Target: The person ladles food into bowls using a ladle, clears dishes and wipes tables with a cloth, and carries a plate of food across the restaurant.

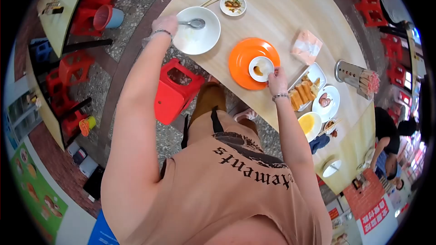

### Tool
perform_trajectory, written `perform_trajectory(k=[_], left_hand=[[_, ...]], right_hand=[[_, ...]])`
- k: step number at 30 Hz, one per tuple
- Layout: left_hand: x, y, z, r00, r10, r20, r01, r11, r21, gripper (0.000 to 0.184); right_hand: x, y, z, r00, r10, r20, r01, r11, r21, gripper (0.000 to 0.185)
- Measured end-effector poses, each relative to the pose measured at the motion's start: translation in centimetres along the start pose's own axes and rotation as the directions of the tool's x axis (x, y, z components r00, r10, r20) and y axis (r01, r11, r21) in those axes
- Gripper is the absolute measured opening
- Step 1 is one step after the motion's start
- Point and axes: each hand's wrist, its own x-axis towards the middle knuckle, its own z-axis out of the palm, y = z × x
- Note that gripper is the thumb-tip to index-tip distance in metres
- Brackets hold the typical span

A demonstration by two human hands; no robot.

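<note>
My left hand (166, 26), in a clear plastic glove, is closed at the left rim of a large white bowl (204, 41). A metal spoon (196, 23) lies in that bowl. My right hand (277, 81), also gloved, is closed on the edge of a small white dish (261, 69) with brown sauce in it. Under or behind the small dish is an orange plate (240, 61). Beyond the bowl are a small dish of food scraps (233, 4) and a pair of chopsticks (210, 1).
A tissue pack (306, 47), a tray of fried dough (303, 94), a white plate (326, 103), a yellow bowl (309, 125) and a chopstick holder (356, 79) stand rightward. A red stool (175, 93) is beside the table. A person (386, 136) is at far right.
</note>
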Motion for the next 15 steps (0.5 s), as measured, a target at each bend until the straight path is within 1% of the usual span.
perform_trajectory(k=[2, 3, 4, 5, 6, 7, 8, 9, 11, 12, 14, 15], left_hand=[[-1.2, -0.7, -1.3, 0.996, 0.069, 0.053, -0.067, 0.997, -0.042, 0.027], [-1.8, -1.2, -1.7, 0.99, 0.111, 0.086, -0.104, 0.991, -0.082, 0.027], [-2.5, -1.7, -1.9, 0.988, 0.121, 0.097, -0.113, 0.99, -0.084, 0.027], [-3.4, -2.1, -2.1, 0.988, 0.122, 0.096, -0.108, 0.984, -0.145, 0.026], [-4.6, -2.5, -2.0, 0.987, 0.122, 0.101, -0.099, 0.974, -0.206, 0.026], [-5.5, -2.5, -1.8, 0.986, 0.124, 0.109, -0.1, 0.973, -0.206, 0.026], [-6.4, -1.7, -1.3, 0.989, 0.098, 0.114, -0.065, 0.961, -0.269, 0.027], [-7.7, -0.7, -0.8, 0.989, 0.075, 0.124, -0.03, 0.944, -0.329, 0.028], [-10.4, 2.5, -0.9, 0.997, 0.055, 0.046, -0.024, 0.861, -0.509, 0.028], [-11.4, 4.1, -0.4, 0.999, 0.051, 0.014, -0.035, 0.836, -0.548, 0.028], [-12.8, 6.5, 0.4, 0.998, 0.037, -0.053, -0.062, 0.783, -0.619, 0.028], [-13.4, 6.8, 0.6, 0.998, 0.036, -0.056, -0.063, 0.787, -0.614, 0.028]], right_hand=[[0.2, -0.4, 0.5, 0.998, -0.033, -0.057, 0.025, 0.991, -0.128, 0.018], [0.3, -0.6, 0.7, 0.998, -0.013, -0.062, 0.005, 0.991, -0.13, 0.018], [0.6, -0.6, 0.7, 0.996, 0.044, -0.073, -0.049, 0.997, -0.067, 0.019], [0.4, -0.7, 0.8, 0.992, 0.1, -0.077, -0.101, 0.995, -0.005, 0.019], [-0.3, -0.6, 0.7, 0.99, 0.118, -0.073, -0.119, 0.993, -0.011, 0.019], [-0.7, -1.3, 0.4, 0.985, 0.144, -0.098, -0.142, 0.989, 0.032, 0.019], [-1.1, -2.2, 0.2, 0.978, 0.168, -0.124, -0.159, 0.984, 0.077, 0.02], [-1.8, -3.0, 0.1, 0.977, 0.176, -0.124, -0.168, 0.983, 0.078, 0.02], [-2.8, -4.9, 0.5, 0.987, 0.121, -0.106, -0.1, 0.978, 0.184, 0.02], [-2.9, -5.7, 1.2, 0.991, 0.073, -0.112, -0.05, 0.98, 0.193, 0.021], [-2.5, -7.9, 3.6, 0.997, -0.036, -0.075, 0.054, 0.966, 0.252, 0.02], [-2.7, -10.5, 4.5, 0.994, -0.107, -0.011, 0.107, 0.97, 0.219, 0.02]])
